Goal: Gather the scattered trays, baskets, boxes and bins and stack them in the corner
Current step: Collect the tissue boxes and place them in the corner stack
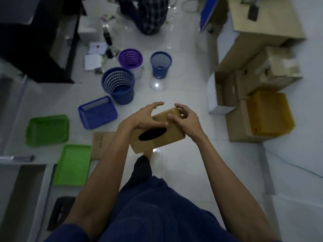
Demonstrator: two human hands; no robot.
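No legible text, brand or number found. Faint dark print along edge of flat cardboard sheet (102, 143) on floor (181, 88): too blurred to read. Red mark on white paper (97, 47): unreadable. Visible faces of tan box (168, 137): nothing readable.

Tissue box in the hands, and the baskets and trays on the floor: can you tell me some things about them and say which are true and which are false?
1. The left hand and the right hand both hold the tan tissue box. True.
2. The purple basket lies tipped on its side. False: it stands upright on the floor.
3. Two green trays lie on the floor. True.
4. The yellow tray sits on the floor tiles. False: it rests on a cardboard box.
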